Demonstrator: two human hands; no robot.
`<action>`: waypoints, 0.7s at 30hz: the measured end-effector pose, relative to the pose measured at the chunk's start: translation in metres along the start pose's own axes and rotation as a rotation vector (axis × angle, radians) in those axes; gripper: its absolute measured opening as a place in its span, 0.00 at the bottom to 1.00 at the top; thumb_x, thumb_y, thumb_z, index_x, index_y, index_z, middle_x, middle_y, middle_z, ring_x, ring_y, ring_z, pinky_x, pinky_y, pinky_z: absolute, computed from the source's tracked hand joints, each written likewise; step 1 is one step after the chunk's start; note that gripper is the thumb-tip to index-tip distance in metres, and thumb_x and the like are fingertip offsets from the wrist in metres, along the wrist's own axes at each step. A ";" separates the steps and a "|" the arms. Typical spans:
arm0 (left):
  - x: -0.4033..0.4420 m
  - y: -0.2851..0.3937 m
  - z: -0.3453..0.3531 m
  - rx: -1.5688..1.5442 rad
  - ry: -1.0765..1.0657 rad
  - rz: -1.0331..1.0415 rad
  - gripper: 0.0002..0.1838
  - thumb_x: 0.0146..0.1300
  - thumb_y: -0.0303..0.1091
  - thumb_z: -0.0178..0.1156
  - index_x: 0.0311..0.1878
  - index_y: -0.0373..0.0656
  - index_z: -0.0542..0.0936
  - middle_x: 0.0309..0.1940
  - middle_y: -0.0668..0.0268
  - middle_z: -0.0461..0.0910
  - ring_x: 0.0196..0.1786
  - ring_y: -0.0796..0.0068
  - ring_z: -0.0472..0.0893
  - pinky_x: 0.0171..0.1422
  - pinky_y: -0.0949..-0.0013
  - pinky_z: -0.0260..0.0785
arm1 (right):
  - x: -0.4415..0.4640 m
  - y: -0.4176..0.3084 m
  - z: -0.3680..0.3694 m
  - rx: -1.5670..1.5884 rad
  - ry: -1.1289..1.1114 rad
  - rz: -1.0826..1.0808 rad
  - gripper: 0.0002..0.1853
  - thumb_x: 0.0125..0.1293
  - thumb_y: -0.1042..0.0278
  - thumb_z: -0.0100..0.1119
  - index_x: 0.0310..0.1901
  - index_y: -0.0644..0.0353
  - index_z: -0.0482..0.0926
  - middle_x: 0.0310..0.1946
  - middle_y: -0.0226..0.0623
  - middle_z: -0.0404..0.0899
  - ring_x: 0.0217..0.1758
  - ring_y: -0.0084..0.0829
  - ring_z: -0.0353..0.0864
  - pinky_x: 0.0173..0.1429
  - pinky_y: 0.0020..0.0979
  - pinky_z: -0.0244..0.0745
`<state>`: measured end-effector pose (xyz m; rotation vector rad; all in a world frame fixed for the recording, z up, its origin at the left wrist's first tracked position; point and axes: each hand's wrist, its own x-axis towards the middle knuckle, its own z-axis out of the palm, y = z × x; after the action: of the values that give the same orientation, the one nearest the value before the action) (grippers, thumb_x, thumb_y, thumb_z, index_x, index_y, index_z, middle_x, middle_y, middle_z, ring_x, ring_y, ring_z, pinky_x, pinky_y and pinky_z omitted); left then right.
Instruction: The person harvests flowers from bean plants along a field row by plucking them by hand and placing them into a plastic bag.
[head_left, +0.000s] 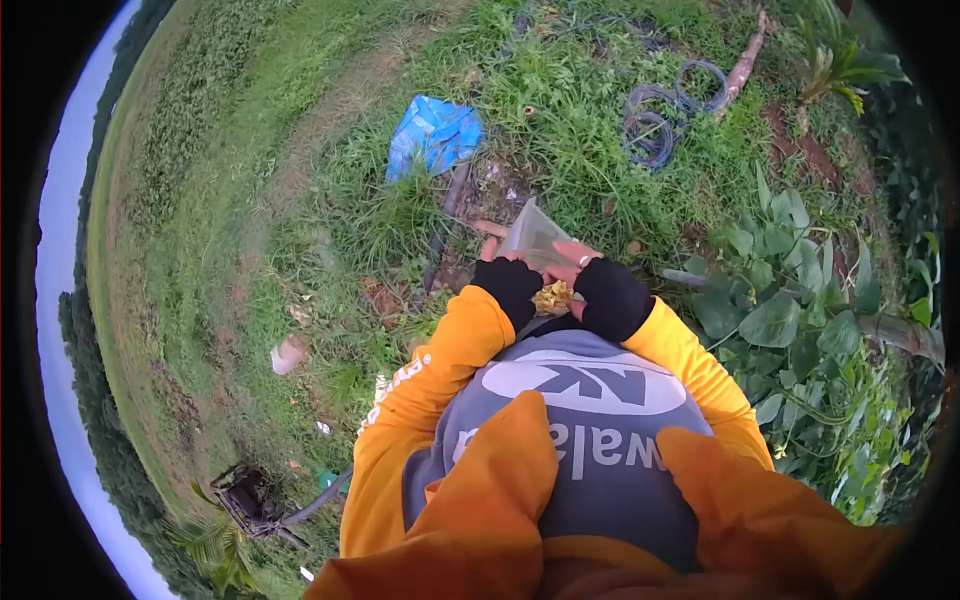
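A translucent whitish plastic bag [537, 238] is held up in front of my chest, its pointed corner upward. On its left side my left hand [498, 250], in a black cuff, grips the bag with some fingers reaching past it. My right hand [573, 262], with a ring on one finger, pinches the bag's right edge. A crumpled yellowish bundle [552, 297] shows just below the bag, between my wrists. Whether it lies inside the bag or is held by the right hand cannot be made out.
A blue plastic sheet [432, 137] lies on the grass ahead. Coiled dark hose [655, 125] rests ahead right near a log [745, 62]. Broad-leaved plants [775, 320] grow close on the right. A pale piece of litter [289, 354] and a dark object [243, 495] lie left.
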<state>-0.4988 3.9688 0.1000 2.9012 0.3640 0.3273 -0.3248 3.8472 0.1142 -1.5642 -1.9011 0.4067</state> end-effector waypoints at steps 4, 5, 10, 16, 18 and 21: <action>-0.030 -0.004 -0.011 -0.049 -0.236 -0.353 0.09 0.52 0.41 0.61 0.38 0.56 0.81 0.31 0.70 0.81 0.42 0.68 0.79 0.70 0.52 0.46 | 0.033 -0.005 0.003 0.442 -0.094 0.283 0.21 0.54 0.73 0.59 0.53 0.59 0.76 0.31 0.38 0.80 0.34 0.27 0.79 0.41 0.29 0.74; -0.037 -0.008 -0.018 -0.140 -0.341 -0.421 0.10 0.53 0.44 0.61 0.39 0.56 0.81 0.35 0.68 0.81 0.43 0.67 0.79 0.70 0.51 0.45 | 0.040 -0.001 0.002 0.566 -0.164 0.373 0.21 0.56 0.72 0.60 0.54 0.60 0.75 0.34 0.38 0.80 0.36 0.25 0.79 0.44 0.29 0.74; -0.088 -0.025 -0.029 -0.181 -0.017 -0.382 0.22 0.58 0.57 0.52 0.45 0.53 0.82 0.46 0.59 0.79 0.48 0.63 0.79 0.70 0.45 0.43 | 0.112 -0.020 -0.021 1.510 -0.425 0.203 0.36 0.66 0.40 0.46 0.64 0.65 0.61 0.60 0.55 0.65 0.64 0.48 0.66 0.65 0.47 0.63; -0.161 -0.064 -0.080 -1.015 0.437 -0.631 0.19 0.56 0.31 0.63 0.53 0.45 0.78 0.35 0.66 0.79 0.40 0.73 0.77 0.51 0.66 0.68 | 0.204 -0.109 -0.037 1.846 -1.038 -0.459 0.50 0.56 0.33 0.54 0.69 0.64 0.49 0.54 0.66 0.69 0.57 0.61 0.70 0.58 0.56 0.65; -0.194 -0.083 -0.088 -0.985 0.616 -0.749 0.16 0.54 0.24 0.64 0.48 0.42 0.80 0.29 0.67 0.79 0.34 0.78 0.76 0.42 0.73 0.68 | 0.233 -0.138 -0.032 1.705 -1.105 -0.503 0.39 0.58 0.45 0.61 0.63 0.63 0.62 0.47 0.58 0.75 0.51 0.54 0.76 0.55 0.50 0.69; -0.244 -0.096 -0.126 -1.305 0.722 -1.015 0.13 0.65 0.37 0.54 0.43 0.36 0.81 0.37 0.61 0.80 0.41 0.71 0.78 0.51 0.67 0.68 | 0.245 -0.152 -0.004 1.761 -0.916 -0.647 0.23 0.60 0.54 0.63 0.51 0.62 0.75 0.41 0.50 0.78 0.47 0.47 0.78 0.52 0.45 0.72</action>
<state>-0.7811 4.0174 0.1520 1.0604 1.0948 0.9227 -0.4599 4.0438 0.2756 0.4764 -1.3670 1.9198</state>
